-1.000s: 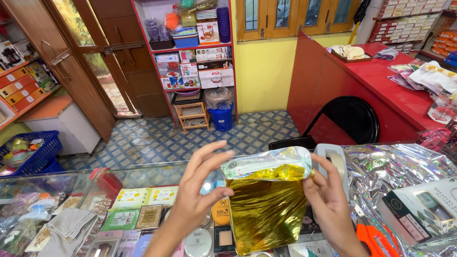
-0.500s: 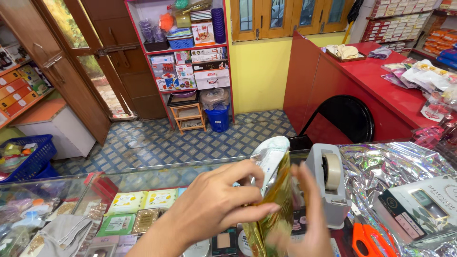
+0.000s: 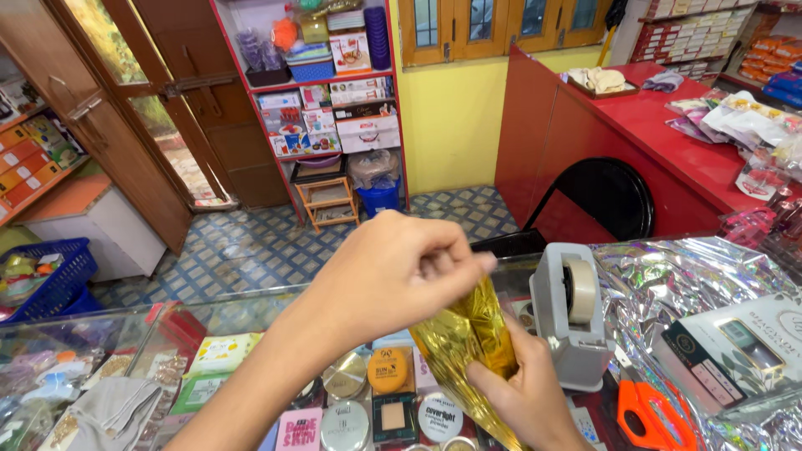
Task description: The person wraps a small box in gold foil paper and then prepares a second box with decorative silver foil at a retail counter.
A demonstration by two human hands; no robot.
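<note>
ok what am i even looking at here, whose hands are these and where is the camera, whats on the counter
There is no machine here. A person wears a camera on the head, so the one picture looks down at their own two bare hands. They stand at a glass counter in a shop.

The left hand pinches the top of a shiny gold foil-wrapped packet, while the right hand grips it from below. The fingers are closed on the foil.

Beside the hands stands a grey tape dispenser. To its right lies a sheet of silvery rainbow foil, with orange-handled scissors near its edge. Small cosmetics tins and packets show under the glass. Beyond are a black chair, a red counter and shelves of boxes.
</note>
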